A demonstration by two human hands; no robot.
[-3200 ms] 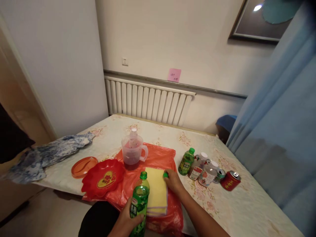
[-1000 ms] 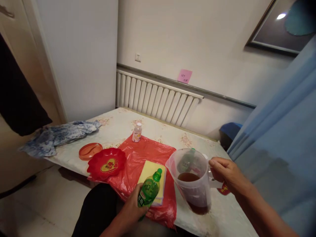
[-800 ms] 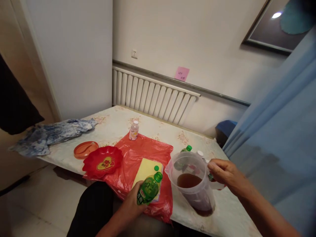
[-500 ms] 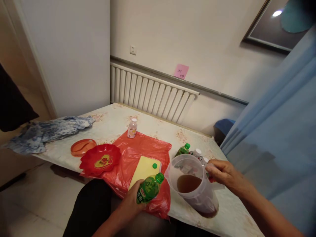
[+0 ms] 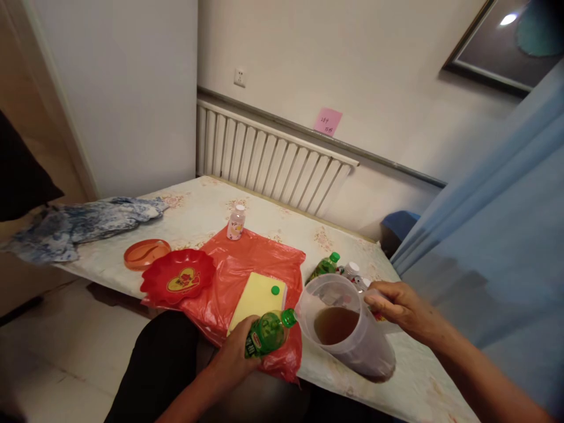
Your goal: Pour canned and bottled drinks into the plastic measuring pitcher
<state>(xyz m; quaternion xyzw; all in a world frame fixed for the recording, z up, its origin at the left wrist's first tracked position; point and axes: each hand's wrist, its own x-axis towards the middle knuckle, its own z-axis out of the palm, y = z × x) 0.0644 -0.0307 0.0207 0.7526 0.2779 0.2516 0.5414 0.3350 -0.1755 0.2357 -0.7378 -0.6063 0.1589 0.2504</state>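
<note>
My left hand (image 5: 235, 357) grips a green drink bottle (image 5: 268, 333), tilted so its open neck points right toward a clear plastic jug (image 5: 348, 329). My right hand (image 5: 396, 305) holds the jug by its handle; the jug leans toward the bottle and holds brown liquid. The bottle's neck is close to the jug's rim. A loose green cap (image 5: 275, 289) lies on a yellow pad (image 5: 255, 296), which rests on a red plastic bag (image 5: 251, 270).
A red heart dish (image 5: 178, 279) and an orange lid (image 5: 145, 252) sit at the left of the table (image 5: 202, 211). A small pink bottle (image 5: 237, 222) stands behind the bag. More bottles (image 5: 326, 267) crowd behind the jug. Blue patterned cloth (image 5: 79, 220) lies far left.
My right hand took the jug from behind the bag and brought it to the right, then tipped it toward the bottle. My left hand tilted the bottle further toward the jug.
</note>
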